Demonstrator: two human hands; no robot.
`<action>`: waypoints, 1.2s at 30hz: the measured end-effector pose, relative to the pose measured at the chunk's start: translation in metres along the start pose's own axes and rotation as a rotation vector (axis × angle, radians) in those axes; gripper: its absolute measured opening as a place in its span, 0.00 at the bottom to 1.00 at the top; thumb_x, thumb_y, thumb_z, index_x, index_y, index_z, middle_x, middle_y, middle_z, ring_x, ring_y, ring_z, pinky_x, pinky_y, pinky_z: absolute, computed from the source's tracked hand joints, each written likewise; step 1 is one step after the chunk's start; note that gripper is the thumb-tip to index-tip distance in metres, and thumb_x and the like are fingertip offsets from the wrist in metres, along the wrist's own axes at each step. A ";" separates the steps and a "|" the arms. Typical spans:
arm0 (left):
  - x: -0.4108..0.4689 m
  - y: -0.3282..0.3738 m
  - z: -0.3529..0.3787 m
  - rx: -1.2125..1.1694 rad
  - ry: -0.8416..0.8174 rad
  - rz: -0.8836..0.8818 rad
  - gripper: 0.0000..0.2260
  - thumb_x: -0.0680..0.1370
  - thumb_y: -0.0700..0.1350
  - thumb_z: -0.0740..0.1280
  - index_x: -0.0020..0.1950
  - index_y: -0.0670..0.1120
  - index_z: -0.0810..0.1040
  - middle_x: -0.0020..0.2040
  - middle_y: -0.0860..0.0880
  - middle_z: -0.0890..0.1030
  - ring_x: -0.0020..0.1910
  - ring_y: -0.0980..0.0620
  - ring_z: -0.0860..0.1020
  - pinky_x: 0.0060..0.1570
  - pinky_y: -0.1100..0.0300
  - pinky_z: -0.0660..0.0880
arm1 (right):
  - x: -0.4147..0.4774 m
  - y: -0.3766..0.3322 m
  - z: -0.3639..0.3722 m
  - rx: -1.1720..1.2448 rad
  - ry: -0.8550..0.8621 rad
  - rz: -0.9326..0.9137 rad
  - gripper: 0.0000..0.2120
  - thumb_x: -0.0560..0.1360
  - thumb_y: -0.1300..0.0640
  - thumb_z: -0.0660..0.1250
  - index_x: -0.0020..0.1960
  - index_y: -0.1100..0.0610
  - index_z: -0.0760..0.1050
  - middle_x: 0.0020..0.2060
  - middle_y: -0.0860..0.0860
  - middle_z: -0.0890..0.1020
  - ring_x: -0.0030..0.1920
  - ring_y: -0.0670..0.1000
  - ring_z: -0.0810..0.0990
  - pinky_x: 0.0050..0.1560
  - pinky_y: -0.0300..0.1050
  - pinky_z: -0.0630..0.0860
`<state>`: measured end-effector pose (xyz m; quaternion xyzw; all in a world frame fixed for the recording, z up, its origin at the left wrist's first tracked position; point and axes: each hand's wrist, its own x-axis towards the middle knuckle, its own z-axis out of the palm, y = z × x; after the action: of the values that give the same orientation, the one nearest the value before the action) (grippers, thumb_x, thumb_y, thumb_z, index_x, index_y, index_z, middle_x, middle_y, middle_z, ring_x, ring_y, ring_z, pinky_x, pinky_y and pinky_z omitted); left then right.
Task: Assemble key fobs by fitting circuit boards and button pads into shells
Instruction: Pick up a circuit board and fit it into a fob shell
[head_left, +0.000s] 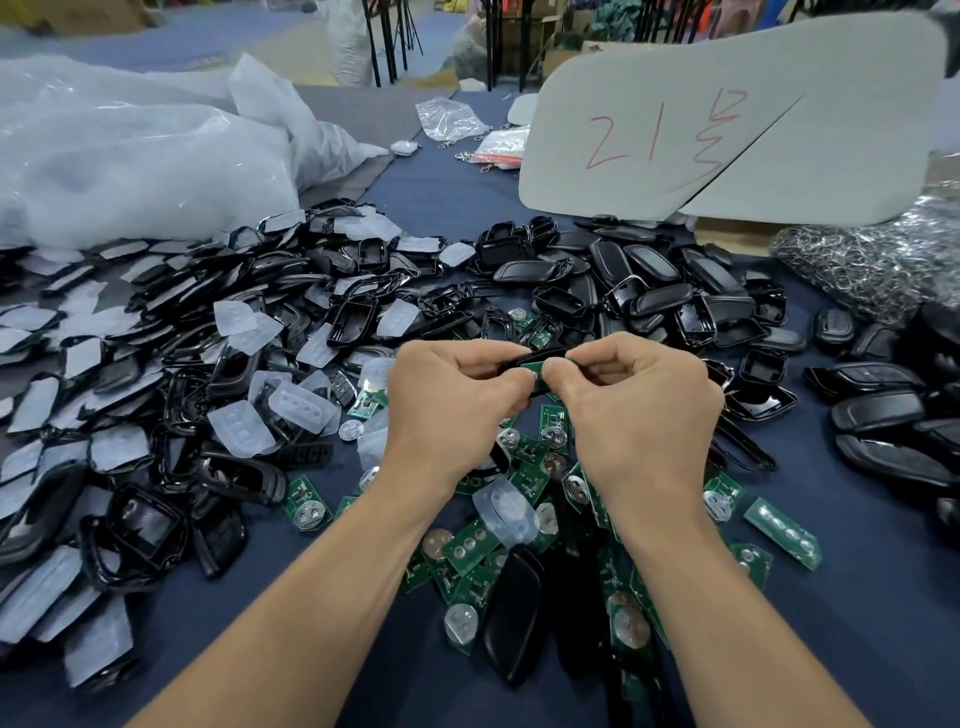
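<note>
Your left hand (452, 400) and right hand (639, 410) raised above tabletop (857, 597), fingers curled, both pinching one black shell (524, 358) between them. Green circuit board (537, 371) at shell's near edge, against your thumbs. Loose boards (467, 545) scattered under your wrists. Translucent button pads (244, 428) heaped left. Spare shells (649, 280) piled right. Key rings (857, 260) far right.

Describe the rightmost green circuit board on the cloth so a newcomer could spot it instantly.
Find the scatter of green circuit boards on the blue cloth below the right hand. At its far right edge lies one long board, angled down to the right. It shows a row of four small silver discs; the boards beside it carry one large round metal clip.
</note>
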<state>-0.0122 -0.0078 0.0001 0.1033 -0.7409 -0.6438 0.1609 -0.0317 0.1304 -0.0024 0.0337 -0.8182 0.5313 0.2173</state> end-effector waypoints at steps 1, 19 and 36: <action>0.000 0.000 0.000 0.010 0.002 0.006 0.16 0.71 0.36 0.78 0.39 0.61 0.88 0.35 0.50 0.87 0.33 0.48 0.87 0.41 0.48 0.86 | 0.000 0.000 0.000 -0.001 -0.004 0.002 0.08 0.68 0.53 0.81 0.36 0.47 0.83 0.33 0.31 0.81 0.32 0.38 0.81 0.35 0.29 0.75; 0.003 -0.001 -0.002 0.100 -0.085 0.018 0.11 0.67 0.42 0.78 0.49 0.51 0.90 0.39 0.53 0.88 0.41 0.52 0.88 0.47 0.50 0.85 | -0.002 -0.002 -0.005 -0.021 0.017 0.010 0.11 0.67 0.53 0.82 0.35 0.42 0.81 0.32 0.34 0.82 0.34 0.37 0.82 0.35 0.28 0.75; 0.012 0.004 -0.023 0.261 -0.285 0.095 0.08 0.71 0.38 0.77 0.41 0.52 0.88 0.36 0.55 0.87 0.38 0.54 0.86 0.44 0.52 0.83 | 0.000 0.006 -0.005 0.182 -0.341 0.133 0.09 0.72 0.57 0.79 0.46 0.43 0.87 0.31 0.49 0.85 0.29 0.47 0.81 0.32 0.42 0.76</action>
<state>-0.0146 -0.0331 0.0080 -0.0040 -0.8373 -0.5422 0.0699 -0.0319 0.1373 -0.0054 0.0884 -0.7921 0.6029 0.0362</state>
